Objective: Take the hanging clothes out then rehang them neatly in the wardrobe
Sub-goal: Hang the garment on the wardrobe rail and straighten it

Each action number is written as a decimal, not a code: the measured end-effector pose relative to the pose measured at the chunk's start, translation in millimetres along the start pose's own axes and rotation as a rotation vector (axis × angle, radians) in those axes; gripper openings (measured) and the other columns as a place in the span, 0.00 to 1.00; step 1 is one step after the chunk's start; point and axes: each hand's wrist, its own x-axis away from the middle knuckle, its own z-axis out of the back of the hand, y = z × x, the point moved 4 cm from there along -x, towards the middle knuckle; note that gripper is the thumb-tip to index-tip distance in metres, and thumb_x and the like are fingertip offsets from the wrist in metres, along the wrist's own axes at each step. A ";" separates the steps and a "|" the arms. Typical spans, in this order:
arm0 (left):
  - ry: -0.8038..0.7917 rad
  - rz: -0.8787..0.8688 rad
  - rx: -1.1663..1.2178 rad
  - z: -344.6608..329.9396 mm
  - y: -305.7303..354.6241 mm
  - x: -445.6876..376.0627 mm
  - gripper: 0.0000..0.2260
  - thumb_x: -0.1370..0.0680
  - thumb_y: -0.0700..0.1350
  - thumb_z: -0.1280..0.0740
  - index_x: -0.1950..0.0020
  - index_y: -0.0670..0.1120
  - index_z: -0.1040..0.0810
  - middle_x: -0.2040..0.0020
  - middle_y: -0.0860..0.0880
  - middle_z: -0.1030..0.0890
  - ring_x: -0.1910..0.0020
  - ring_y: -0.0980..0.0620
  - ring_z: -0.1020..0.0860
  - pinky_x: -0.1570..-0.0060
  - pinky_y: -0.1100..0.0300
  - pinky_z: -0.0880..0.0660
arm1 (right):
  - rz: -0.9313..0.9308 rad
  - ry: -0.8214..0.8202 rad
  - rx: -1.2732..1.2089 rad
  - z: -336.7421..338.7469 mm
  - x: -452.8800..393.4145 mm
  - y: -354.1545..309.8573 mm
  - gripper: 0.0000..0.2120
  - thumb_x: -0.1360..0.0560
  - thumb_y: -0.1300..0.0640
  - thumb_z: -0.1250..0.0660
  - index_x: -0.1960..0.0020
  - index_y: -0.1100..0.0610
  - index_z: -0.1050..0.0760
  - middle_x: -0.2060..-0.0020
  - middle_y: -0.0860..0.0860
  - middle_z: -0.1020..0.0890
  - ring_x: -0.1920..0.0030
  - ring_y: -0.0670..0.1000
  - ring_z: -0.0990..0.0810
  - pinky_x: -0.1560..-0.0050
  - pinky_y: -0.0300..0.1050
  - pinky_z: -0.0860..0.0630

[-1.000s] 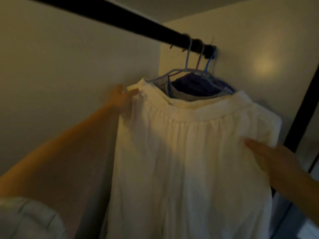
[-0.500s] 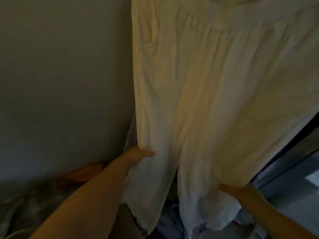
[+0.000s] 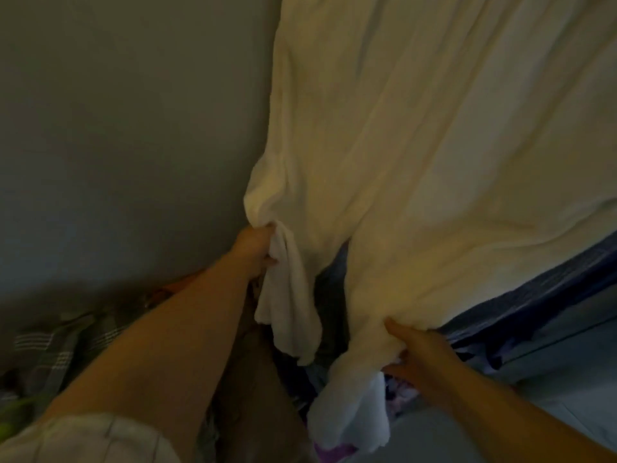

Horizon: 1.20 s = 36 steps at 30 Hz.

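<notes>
A pair of white trousers (image 3: 417, 145) hangs down from above the frame and fills the upper right of the head view. My left hand (image 3: 255, 247) grips the lower part of the left leg, and the cloth bunches in its fingers. My right hand (image 3: 414, 357) grips the lower part of the right leg near its hem. The hanger and the rail are out of view. Between the two legs a dark blue garment (image 3: 334, 289) shows behind.
The wardrobe's plain side wall (image 3: 127, 128) is at the left. A heap of checked and coloured clothes (image 3: 60, 349) lies on the wardrobe floor at lower left. Blue fabric (image 3: 534, 305) hangs behind the trousers at the right.
The view has dropped from the rail to the trouser legs. Both hands have slid down from the waistband to the lower legs and now grip the cloth.
</notes>
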 end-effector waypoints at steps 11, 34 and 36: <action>-0.008 0.055 -0.153 6.3 45.8 -29.1 0.20 0.22 0.47 0.37 0.32 0.41 0.32 0.38 0.43 0.27 0.47 0.42 0.26 0.54 0.50 0.25 | 0.152 -0.087 -0.164 -28.2 -16.7 -46.5 0.07 0.24 0.60 0.36 0.47 0.57 0.26 0.50 0.54 0.20 0.53 0.54 0.22 0.51 0.54 0.23; 0.055 0.058 -0.609 18.1 -59.0 -73.9 0.27 0.22 0.50 0.36 0.29 0.36 0.38 0.30 0.38 0.32 0.32 0.41 0.32 0.35 0.55 0.34 | -0.005 0.454 0.098 95.6 -72.9 32.9 0.52 0.50 0.38 0.22 0.33 0.62 0.32 0.35 0.54 0.27 0.37 0.62 0.27 0.34 0.59 0.32; 0.087 0.063 -0.637 22.5 -67.2 -70.4 0.25 0.22 0.48 0.37 0.30 0.35 0.37 0.31 0.37 0.31 0.33 0.41 0.31 0.40 0.57 0.33 | -0.049 0.433 0.137 90.1 -66.1 29.2 0.38 0.35 0.46 0.26 0.32 0.62 0.32 0.33 0.56 0.28 0.36 0.63 0.28 0.33 0.57 0.33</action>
